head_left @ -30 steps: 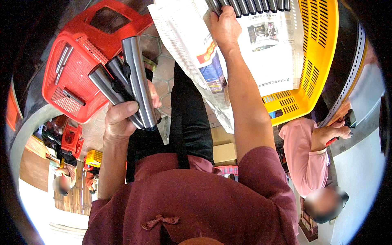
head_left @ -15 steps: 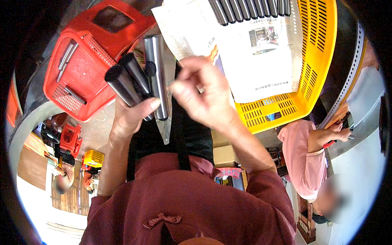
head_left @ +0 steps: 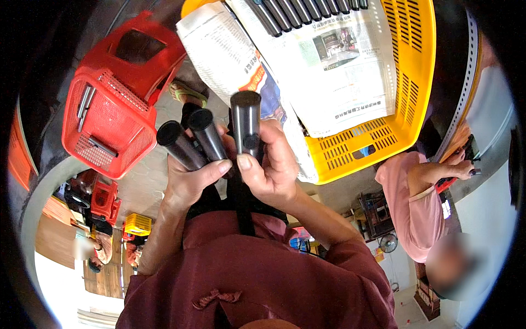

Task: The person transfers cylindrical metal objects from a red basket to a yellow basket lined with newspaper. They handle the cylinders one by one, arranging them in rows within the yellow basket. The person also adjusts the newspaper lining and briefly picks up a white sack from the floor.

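My left hand (head_left: 189,178) is closed round two dark, shiny metal tubes, the left tube (head_left: 181,145) and the middle tube (head_left: 208,134), their round black ends up and tilted to the left. Close beside it, my right hand (head_left: 276,164) grips a third tube (head_left: 246,112), nearly upright, with a small black round knob on its side. My two hands almost touch, and the tubes' lower ends are hidden behind the fingers.
A yellow slotted basket (head_left: 419,118) lined with newspaper (head_left: 356,82) holds a row of similar tubes (head_left: 309,11) at the back right. To the left, a red mesh basket (head_left: 115,129) with a few tubes stands by a red plastic stool (head_left: 101,52). A person in pink (head_left: 411,208) works at right.
My right hand, free and blurred before, has closed on one of the three tubes that my left hand held. That tube is now apart from the other two. The view has shifted slightly.
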Action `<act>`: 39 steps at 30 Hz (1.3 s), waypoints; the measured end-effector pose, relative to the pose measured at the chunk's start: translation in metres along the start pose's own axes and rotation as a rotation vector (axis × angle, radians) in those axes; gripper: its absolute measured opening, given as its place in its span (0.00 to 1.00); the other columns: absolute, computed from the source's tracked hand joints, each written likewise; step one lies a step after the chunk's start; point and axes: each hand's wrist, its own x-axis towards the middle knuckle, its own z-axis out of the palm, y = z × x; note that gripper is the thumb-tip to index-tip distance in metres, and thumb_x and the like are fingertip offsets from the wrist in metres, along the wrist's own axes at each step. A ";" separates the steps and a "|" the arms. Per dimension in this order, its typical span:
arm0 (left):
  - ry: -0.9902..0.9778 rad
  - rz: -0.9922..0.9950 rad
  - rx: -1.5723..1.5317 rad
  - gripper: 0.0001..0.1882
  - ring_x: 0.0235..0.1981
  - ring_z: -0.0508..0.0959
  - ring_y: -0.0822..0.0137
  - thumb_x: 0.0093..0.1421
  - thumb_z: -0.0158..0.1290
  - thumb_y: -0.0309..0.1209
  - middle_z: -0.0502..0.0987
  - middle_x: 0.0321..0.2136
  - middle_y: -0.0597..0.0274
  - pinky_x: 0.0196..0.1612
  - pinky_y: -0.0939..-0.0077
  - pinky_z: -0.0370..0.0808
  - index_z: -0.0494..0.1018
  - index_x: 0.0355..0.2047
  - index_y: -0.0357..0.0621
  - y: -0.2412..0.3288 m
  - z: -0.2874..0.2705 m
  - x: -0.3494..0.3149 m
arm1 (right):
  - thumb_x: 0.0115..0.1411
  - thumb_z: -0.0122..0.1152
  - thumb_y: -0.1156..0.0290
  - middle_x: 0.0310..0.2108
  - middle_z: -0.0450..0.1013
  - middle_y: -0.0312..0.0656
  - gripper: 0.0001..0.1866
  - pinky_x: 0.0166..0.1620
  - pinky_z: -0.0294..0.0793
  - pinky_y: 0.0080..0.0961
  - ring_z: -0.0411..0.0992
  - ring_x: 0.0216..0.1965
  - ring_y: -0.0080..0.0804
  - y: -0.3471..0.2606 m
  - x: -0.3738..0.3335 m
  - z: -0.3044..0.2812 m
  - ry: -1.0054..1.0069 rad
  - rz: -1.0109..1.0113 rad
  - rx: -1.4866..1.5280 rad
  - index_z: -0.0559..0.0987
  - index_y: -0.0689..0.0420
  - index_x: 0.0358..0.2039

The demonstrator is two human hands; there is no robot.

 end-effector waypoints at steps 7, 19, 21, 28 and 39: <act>0.015 -0.075 0.019 0.25 0.37 0.79 0.65 0.49 0.60 0.29 0.79 0.33 0.56 0.44 0.67 0.75 0.67 0.47 0.37 -0.001 -0.007 0.010 | 0.52 0.62 0.75 0.33 0.70 0.50 0.21 0.34 0.73 0.32 0.71 0.29 0.42 0.005 -0.013 -0.025 -0.103 -0.015 -0.011 0.71 0.68 0.46; -0.046 -0.152 -0.486 0.27 0.56 0.69 0.54 0.46 0.55 0.28 0.71 0.47 0.57 0.54 0.37 0.70 0.66 0.50 0.45 -0.041 -0.070 0.105 | 0.46 0.64 0.77 0.32 0.71 0.52 0.23 0.30 0.73 0.32 0.71 0.27 0.42 0.015 -0.023 -0.029 -0.159 -0.076 0.074 0.71 0.70 0.44; 0.065 -0.166 -0.475 0.26 0.51 0.73 0.54 0.44 0.54 0.27 0.74 0.40 0.58 0.52 0.36 0.71 0.67 0.48 0.42 -0.051 -0.077 0.118 | 0.46 0.64 0.77 0.32 0.71 0.53 0.24 0.29 0.74 0.32 0.71 0.26 0.43 0.015 -0.023 -0.026 -0.172 -0.062 0.085 0.71 0.71 0.45; -0.011 -0.120 -0.605 0.32 0.46 0.77 0.49 0.44 0.54 0.26 0.76 0.45 0.50 0.54 0.52 0.74 0.65 0.53 0.36 -0.060 -0.112 0.111 | 0.50 0.63 0.72 0.33 0.72 0.52 0.23 0.32 0.74 0.33 0.73 0.29 0.42 0.013 -0.017 -0.020 -0.069 -0.175 0.160 0.72 0.71 0.45; 0.358 -0.122 -0.238 0.30 0.45 0.75 0.55 0.48 0.55 0.27 0.72 0.43 0.54 0.52 0.58 0.73 0.62 0.53 0.36 -0.042 -0.103 0.021 | 0.54 0.62 0.70 0.33 0.70 0.49 0.21 0.37 0.72 0.31 0.71 0.32 0.39 0.115 0.073 -0.058 0.116 0.107 -0.367 0.71 0.63 0.47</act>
